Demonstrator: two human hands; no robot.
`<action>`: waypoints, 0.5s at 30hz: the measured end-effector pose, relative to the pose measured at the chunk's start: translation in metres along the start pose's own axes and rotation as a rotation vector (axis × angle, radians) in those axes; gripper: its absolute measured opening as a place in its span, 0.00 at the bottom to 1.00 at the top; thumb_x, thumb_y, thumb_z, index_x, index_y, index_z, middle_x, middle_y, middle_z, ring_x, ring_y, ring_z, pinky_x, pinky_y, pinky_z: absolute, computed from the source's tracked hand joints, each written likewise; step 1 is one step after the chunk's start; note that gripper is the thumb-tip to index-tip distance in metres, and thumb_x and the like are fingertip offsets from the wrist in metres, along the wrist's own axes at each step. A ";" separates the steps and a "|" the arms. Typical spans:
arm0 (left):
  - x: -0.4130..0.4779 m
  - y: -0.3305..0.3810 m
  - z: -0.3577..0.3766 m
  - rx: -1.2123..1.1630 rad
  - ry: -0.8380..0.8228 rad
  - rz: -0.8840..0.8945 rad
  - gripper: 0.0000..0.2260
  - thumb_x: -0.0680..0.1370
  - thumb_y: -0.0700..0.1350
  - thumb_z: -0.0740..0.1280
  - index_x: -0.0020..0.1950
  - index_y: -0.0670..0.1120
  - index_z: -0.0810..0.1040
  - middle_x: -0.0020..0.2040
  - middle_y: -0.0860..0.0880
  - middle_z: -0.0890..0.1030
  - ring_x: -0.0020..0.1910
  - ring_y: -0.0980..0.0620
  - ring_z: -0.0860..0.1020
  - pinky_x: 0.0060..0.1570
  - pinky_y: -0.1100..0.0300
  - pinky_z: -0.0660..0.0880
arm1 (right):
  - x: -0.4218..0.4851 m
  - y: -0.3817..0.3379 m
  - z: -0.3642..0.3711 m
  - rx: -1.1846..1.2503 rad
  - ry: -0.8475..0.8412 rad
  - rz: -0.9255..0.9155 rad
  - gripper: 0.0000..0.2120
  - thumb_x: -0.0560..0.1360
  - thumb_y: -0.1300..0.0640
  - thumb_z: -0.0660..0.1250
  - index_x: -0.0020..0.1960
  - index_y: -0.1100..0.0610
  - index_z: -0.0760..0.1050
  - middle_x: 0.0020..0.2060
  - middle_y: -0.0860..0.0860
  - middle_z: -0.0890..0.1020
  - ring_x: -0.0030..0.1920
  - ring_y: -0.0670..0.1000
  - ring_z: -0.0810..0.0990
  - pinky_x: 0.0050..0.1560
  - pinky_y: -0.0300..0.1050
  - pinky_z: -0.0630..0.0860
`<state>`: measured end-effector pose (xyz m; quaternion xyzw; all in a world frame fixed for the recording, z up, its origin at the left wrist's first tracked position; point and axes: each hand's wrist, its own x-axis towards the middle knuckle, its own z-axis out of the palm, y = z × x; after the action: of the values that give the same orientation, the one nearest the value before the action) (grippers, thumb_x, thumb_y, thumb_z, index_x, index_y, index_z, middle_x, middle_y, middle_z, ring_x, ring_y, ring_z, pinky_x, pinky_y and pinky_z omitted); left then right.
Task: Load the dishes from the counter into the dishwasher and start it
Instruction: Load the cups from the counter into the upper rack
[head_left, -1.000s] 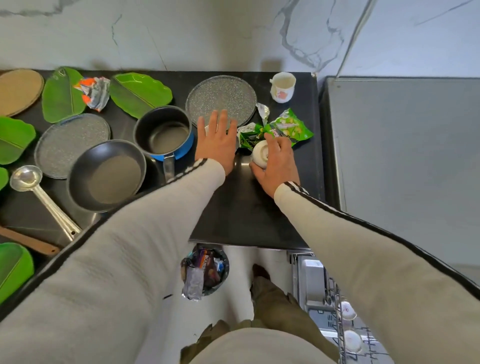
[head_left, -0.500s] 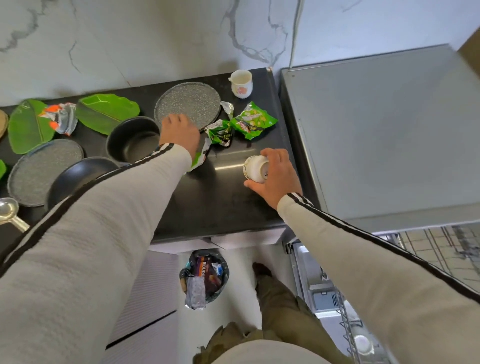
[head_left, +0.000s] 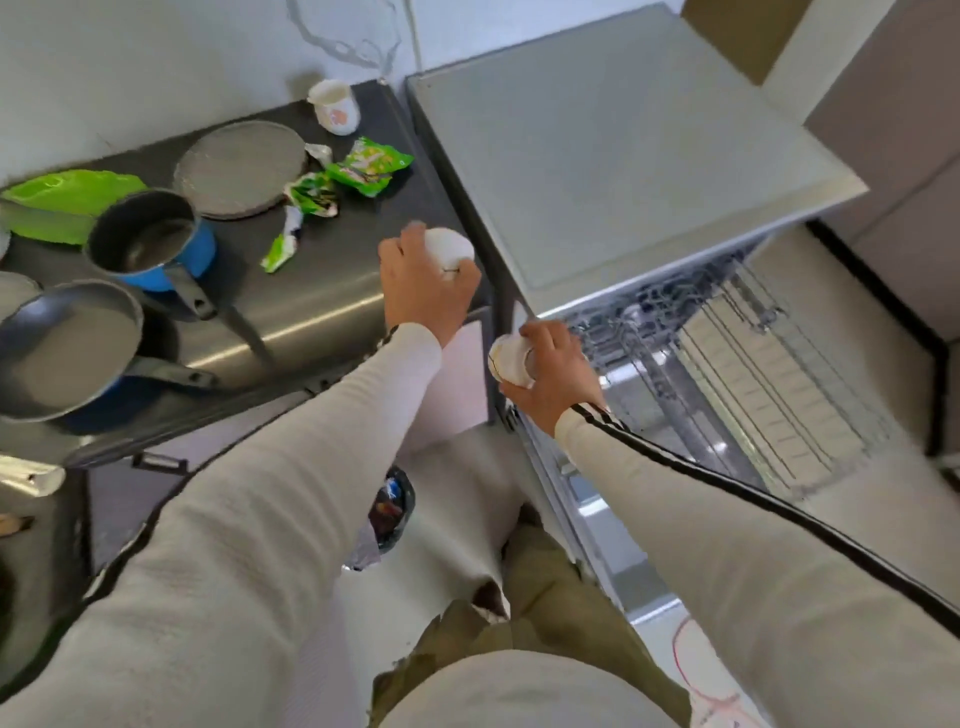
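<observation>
My left hand (head_left: 428, 288) grips a small white cup (head_left: 451, 248) above the right end of the black counter (head_left: 322, 306). My right hand (head_left: 556, 374) holds a second white cup (head_left: 511, 358) on its side, off the counter, at the left edge of the open dishwasher's wire rack (head_left: 737, 358). Still on the counter are a white mug (head_left: 335, 106) at the back, a grey speckled plate (head_left: 240, 167), a blue saucepan (head_left: 150, 240) and a dark frying pan (head_left: 67, 348).
Green snack wrappers (head_left: 363, 166) and a green leaf plate (head_left: 67, 200) lie on the counter. The dishwasher's grey top (head_left: 613, 156) spreads to the right. A small bin with wrappers (head_left: 389, 509) stands on the floor by my legs.
My left hand picked up a white cup from the counter's right end. My right hand carried its cup off the counter, down to the dishwasher rack. My view swung right.
</observation>
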<state>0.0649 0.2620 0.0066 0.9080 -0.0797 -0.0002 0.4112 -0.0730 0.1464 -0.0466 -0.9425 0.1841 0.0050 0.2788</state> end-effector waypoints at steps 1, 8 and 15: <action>-0.018 0.010 0.016 -0.057 -0.055 -0.016 0.29 0.70 0.52 0.69 0.69 0.45 0.69 0.63 0.43 0.70 0.58 0.41 0.75 0.59 0.55 0.72 | -0.015 0.019 -0.002 -0.032 -0.004 0.032 0.34 0.70 0.47 0.75 0.70 0.51 0.65 0.67 0.50 0.68 0.66 0.54 0.68 0.59 0.52 0.74; -0.136 0.045 0.128 -0.039 -0.403 0.025 0.34 0.69 0.54 0.74 0.71 0.51 0.65 0.64 0.51 0.69 0.57 0.47 0.77 0.59 0.51 0.78 | -0.098 0.146 -0.038 -0.109 -0.008 0.267 0.32 0.72 0.49 0.74 0.70 0.49 0.62 0.68 0.50 0.68 0.66 0.57 0.69 0.58 0.58 0.77; -0.212 0.041 0.240 0.266 -0.587 0.132 0.31 0.71 0.49 0.76 0.70 0.49 0.68 0.69 0.47 0.64 0.58 0.42 0.77 0.60 0.51 0.76 | -0.143 0.284 -0.069 -0.147 -0.109 0.412 0.33 0.72 0.44 0.73 0.72 0.43 0.62 0.70 0.51 0.68 0.61 0.61 0.76 0.57 0.56 0.75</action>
<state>-0.1662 0.0867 -0.1353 0.9077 -0.2531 -0.2250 0.2478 -0.3121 -0.0618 -0.1211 -0.9012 0.3563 0.1261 0.2119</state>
